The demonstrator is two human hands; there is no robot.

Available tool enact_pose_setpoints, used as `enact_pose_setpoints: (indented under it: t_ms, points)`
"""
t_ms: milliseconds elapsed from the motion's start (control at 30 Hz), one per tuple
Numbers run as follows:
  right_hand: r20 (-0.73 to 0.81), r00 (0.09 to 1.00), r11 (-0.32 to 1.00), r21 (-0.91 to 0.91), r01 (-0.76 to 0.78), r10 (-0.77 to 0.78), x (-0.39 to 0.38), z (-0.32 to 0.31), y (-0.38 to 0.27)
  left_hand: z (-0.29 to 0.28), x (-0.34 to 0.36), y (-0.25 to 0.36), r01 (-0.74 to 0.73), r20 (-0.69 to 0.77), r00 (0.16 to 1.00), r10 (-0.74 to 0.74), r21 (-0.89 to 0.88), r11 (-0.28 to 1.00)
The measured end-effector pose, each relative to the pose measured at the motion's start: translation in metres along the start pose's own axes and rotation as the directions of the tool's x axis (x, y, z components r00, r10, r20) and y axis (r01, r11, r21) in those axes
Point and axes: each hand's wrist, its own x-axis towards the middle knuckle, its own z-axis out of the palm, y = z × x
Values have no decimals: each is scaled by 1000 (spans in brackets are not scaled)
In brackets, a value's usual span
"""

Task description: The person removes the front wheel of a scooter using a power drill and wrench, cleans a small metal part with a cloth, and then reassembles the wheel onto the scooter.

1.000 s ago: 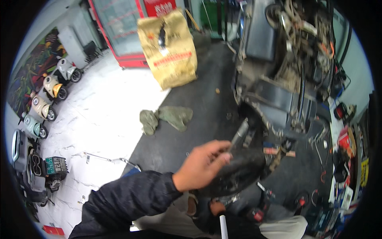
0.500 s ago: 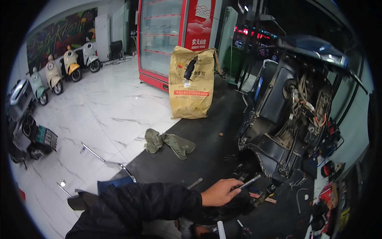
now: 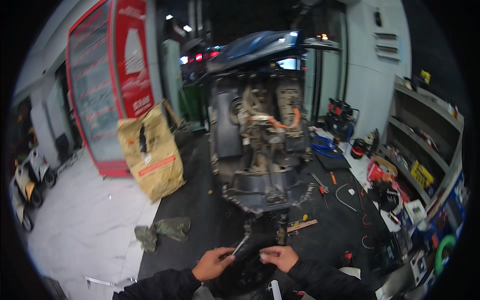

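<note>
My left hand [image 3: 214, 262] grips a slim metal rod [image 3: 241, 245] by one end, above a black wheel [image 3: 244, 272] low in the view. My right hand [image 3: 280, 259] is raised beside it over the same wheel, fingertips pinched on something small and pale that I cannot make out. Straight ahead lies a scooter [image 3: 262, 145] with dark body panels, its grimy inner parts and an orange cable exposed. A white tube [image 3: 275, 290] shows at the lower edge.
A red-framed display fridge [image 3: 92, 87], a yellow paper sack [image 3: 147, 162] and parked scooters [image 3: 30, 185] are on the left. Green cloth [image 3: 162, 232] lies on the floor. Cluttered shelves [image 3: 415, 150], a blue hose [image 3: 325, 146] and scattered tools [image 3: 320, 185] are on the right.
The view has swung right, centring the dark scooter. My left hand still holds the rod; my right hand, low and partly hidden a second ago, is now raised beside it over the wheel.
</note>
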Motion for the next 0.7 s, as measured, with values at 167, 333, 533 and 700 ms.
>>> enact_pose_setpoints:
  t_ms: [167, 333, 533, 700]
  points:
    - [-225, 956, 954, 191, 233, -189, 2, -2, -30, 14, 6, -5, 145, 64, 987, -145, 15, 989]
    - [-108, 975, 959, 190, 212, -194, -7, 0, -30, 36, 11, 2, 62, 137, 988, -73, 87, 994]
    - [-209, 967, 957, 221, 189, -143, -18, -6, -34, 43, 20, 25, -71, 175, 984, 33, 217, 974]
    - [-152, 965, 977, 6, 215, -212, -32, -18, -43, 54, 23, 29, -236, 194, 962, 192, 234, 943]
